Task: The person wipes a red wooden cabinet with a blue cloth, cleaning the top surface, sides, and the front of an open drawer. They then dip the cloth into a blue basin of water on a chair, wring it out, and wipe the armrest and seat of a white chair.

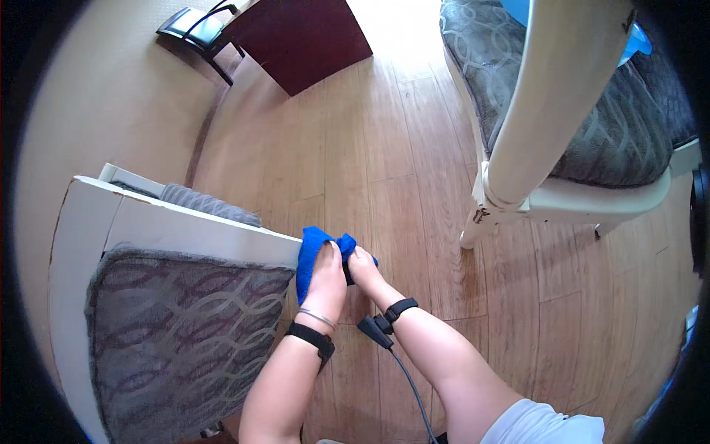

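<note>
My left hand and my right hand are close together near the middle of the view, both on a bright blue cloth. The cloth hangs over the outer side of my left hand. A bunched part of it shows between the two hands. It meets the end of the white wooden frame of an upholstered seat at the left; whether it presses on the frame cannot be told. A small dark thing, partly hidden, shows between my hands. Black straps circle both wrists, and a metal bangle is on the left one.
A patterned grey upholstered panel fills the lower left. At the upper right stands a white-framed sofa with grey cushions and a thick post. A dark red cabinet or table and a black chair are far back. A cable hangs below.
</note>
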`<state>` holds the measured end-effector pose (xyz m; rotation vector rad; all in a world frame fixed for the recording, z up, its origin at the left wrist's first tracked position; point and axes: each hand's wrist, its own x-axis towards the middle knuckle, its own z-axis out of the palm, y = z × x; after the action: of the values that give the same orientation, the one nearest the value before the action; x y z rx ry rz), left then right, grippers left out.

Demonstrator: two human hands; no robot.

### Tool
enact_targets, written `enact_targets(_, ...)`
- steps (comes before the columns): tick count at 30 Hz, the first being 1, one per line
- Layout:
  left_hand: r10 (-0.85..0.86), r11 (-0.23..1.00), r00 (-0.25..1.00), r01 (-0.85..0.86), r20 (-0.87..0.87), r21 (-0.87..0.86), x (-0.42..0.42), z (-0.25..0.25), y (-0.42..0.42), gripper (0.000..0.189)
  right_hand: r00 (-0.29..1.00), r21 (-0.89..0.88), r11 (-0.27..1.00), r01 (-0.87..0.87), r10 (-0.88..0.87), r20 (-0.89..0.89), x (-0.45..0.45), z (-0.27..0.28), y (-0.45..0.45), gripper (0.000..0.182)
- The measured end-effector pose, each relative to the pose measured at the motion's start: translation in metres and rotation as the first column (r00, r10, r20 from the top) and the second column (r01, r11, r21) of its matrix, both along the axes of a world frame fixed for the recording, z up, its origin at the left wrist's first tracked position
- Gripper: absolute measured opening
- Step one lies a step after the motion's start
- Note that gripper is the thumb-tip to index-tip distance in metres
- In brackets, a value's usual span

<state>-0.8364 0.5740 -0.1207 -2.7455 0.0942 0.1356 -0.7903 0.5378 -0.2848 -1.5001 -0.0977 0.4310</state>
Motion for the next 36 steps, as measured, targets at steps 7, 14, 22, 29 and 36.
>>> enact_targets(7,0.137,0.873,0.99,-0.134,-0.027,-0.469,-0.02,0.009,-0.029,0.042,0.903,0.156,0.89,0.429,-0.416,-0.109,-0.028,0.007,0.023,0.061)
enact_targets(14,0.757,0.361,0.59,-0.019,0.281,-0.932,-0.057,-0.019,-0.027,0.038,0.871,0.273,0.96,-0.063,-0.081,0.484,-0.003,0.133,-0.013,0.039)
enact_targets(22,0.83,0.055,0.547,0.105,0.104,-0.993,-0.025,-0.034,-0.033,0.055,0.938,0.405,0.905,-0.131,-0.019,0.345,0.007,0.09,-0.007,0.033)
enact_targets(29,0.551,-0.651,0.67,-0.028,-0.497,-0.758,-0.04,-0.095,-0.015,0.038,0.958,-0.111,0.99,0.088,-0.054,0.281,-0.024,0.0,-0.021,0.04)
enact_targets(36,0.624,-0.529,0.654,-0.052,-0.429,-0.847,-0.07,-0.085,-0.011,0.036,0.867,-0.329,0.942,0.066,0.109,0.486,-0.052,-0.003,0.003,0.058)
